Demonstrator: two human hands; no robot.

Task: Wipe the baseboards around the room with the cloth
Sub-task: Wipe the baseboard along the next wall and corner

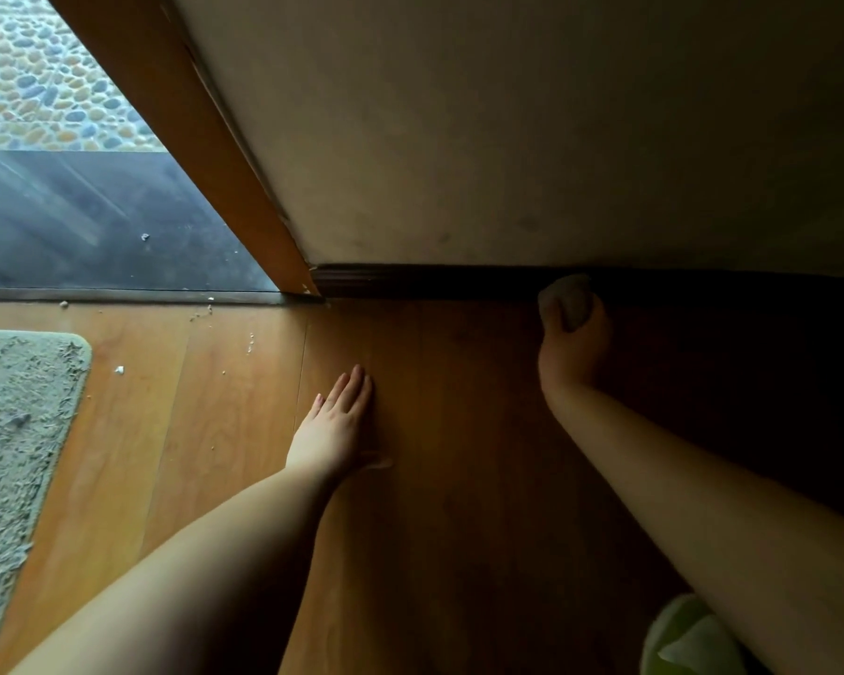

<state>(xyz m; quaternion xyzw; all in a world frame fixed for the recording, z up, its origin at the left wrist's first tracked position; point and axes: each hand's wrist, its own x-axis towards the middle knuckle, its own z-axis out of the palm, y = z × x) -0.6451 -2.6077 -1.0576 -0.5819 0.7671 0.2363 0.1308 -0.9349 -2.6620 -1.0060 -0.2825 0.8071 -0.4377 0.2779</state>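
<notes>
A dark brown baseboard (410, 281) runs along the foot of the beige wall, from the wooden door frame to the right edge. My right hand (573, 343) grips a bunched pale cloth (567, 299) and holds it against the baseboard, right of the middle. The cloth's far side is lost in shadow. My left hand (339, 421) rests flat on the wooden floor (225, 431), fingers straight, a short way in front of the baseboard.
An orange-brown door frame (205, 153) slants down to a metal threshold (142, 297), with dark flooring and pebbles beyond. A shaggy grey-green mat (15, 431) lies at the left. Crumbs dot the floor near it. A light green thing (688, 640) shows at the bottom right.
</notes>
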